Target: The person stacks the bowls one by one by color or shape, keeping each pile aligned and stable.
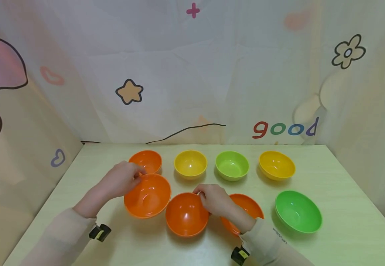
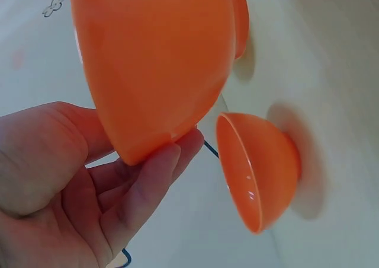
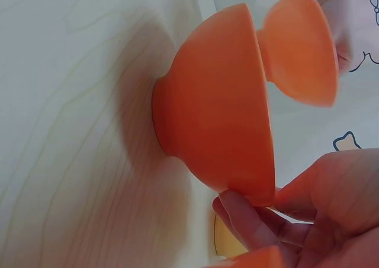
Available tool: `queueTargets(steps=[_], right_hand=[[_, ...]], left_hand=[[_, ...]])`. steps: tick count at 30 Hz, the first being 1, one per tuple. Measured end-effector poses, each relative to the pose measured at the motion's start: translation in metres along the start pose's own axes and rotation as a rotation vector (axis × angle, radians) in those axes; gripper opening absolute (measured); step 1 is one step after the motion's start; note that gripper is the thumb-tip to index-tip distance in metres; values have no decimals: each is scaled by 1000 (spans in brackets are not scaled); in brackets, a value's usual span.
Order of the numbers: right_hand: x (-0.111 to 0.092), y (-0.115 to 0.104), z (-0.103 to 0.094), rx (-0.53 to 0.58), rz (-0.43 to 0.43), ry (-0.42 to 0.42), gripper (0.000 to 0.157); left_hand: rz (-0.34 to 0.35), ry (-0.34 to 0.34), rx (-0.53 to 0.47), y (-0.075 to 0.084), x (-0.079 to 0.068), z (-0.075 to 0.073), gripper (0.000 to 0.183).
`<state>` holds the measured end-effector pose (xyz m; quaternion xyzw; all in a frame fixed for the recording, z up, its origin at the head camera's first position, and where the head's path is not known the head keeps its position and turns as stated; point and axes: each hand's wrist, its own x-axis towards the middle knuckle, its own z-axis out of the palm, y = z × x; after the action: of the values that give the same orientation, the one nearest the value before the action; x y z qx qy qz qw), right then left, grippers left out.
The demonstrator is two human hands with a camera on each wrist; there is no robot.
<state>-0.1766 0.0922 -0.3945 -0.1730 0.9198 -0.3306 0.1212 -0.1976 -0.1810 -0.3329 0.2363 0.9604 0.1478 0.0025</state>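
My left hand (image 1: 121,180) pinches the rim of an orange bowl (image 1: 147,197), fingers outside and thumb over the edge. That bowl is held up off the table and is tilted; its outer side (image 2: 157,66) fills the top of the left wrist view. With my right hand (image 1: 214,199) I pinch the far right rim of a second orange bowl (image 1: 186,216). Its foot (image 3: 161,117) is at or very near the tabletop; I cannot tell if it touches. A third orange bowl (image 1: 250,208) lies partly hidden under my right forearm.
Along the back stand an orange bowl (image 1: 147,159), a yellow bowl (image 1: 190,164), a light green bowl (image 1: 232,165) and another yellow bowl (image 1: 276,165). A green bowl (image 1: 298,211) stands at the right on the pale table (image 1: 342,207). Printed cloth (image 1: 192,81) hangs behind.
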Motion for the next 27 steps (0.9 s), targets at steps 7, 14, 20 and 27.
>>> queueTargets(steps=[7,14,20,27], right_hand=[[0,1,0,-10,-34,10,21],[2,2,0,-14,-33,6,21],[2,4,0,-24,-41,10,21],[3,4,0,-49,-47,25,17]], left_hand=[[30,-14,-32,18,12,1,9],[30,-43,-70,34,20,4,12],[12,-64,-108,42,25,13,16],[10,-87,-134,51,27,21,16]])
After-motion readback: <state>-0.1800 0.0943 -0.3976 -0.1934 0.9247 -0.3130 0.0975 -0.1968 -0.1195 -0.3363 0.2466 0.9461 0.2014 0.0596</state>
